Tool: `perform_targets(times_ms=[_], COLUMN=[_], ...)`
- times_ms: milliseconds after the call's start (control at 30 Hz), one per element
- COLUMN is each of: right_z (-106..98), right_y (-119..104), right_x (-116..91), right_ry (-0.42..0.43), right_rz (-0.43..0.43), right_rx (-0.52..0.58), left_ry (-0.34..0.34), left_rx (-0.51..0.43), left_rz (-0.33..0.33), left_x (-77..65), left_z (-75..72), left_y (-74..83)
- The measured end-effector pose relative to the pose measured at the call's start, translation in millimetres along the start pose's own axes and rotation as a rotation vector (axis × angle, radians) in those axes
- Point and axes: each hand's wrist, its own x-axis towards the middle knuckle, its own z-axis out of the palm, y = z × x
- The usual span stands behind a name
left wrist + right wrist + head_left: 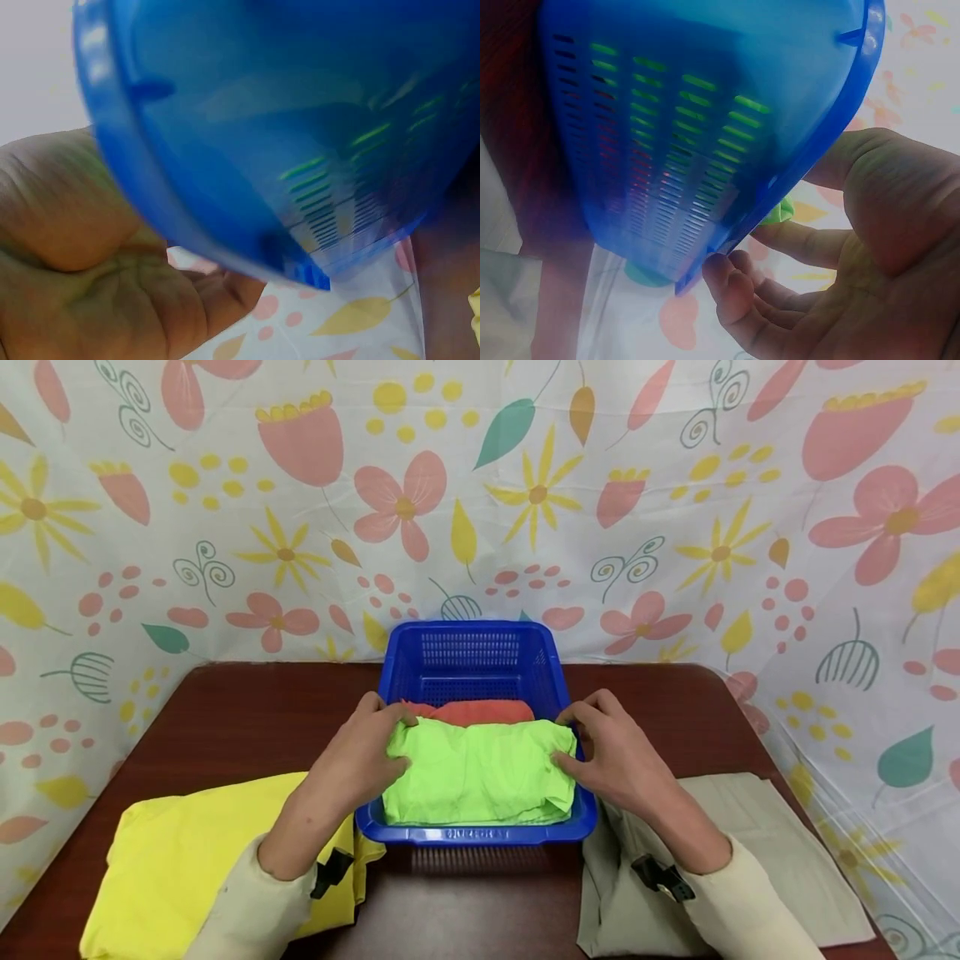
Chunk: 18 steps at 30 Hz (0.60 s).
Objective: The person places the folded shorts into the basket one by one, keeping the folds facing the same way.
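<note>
A folded bright green cloth lies in the front of a blue plastic basket. Behind it in the basket is a folded red cloth. My left hand holds the green cloth's left side between thumb and fingers; the basket wall hides those fingertips in the left wrist view. On the opposite side, my right hand pinches the cloth's right edge. The right wrist view shows a bit of green cloth by the fingers, just past the basket rim.
A folded yellow cloth lies on the dark wooden table to the left, partly under my left forearm. To the right lies a folded grey-beige cloth. A flower-patterned curtain hangs behind and around the table.
</note>
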Motion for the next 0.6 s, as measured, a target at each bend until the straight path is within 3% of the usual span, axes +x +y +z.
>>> perform_targets(times_ms=[333, 600], right_z=[1.6, -2.3], right_y=[5.3, 11.5], right_x=[-3.1, -3.5], right_ry=[-0.014, -0.067], right_rz=[0.03, 0.007], right_rx=[0.026, 0.057], left_ry=[0.004, 0.012], left_rx=[0.01, 0.017], left_rz=[-0.028, -0.065], left_x=[0.6, -7.2], left_z=[5.6, 0.5], left_y=[0.7, -3.3])
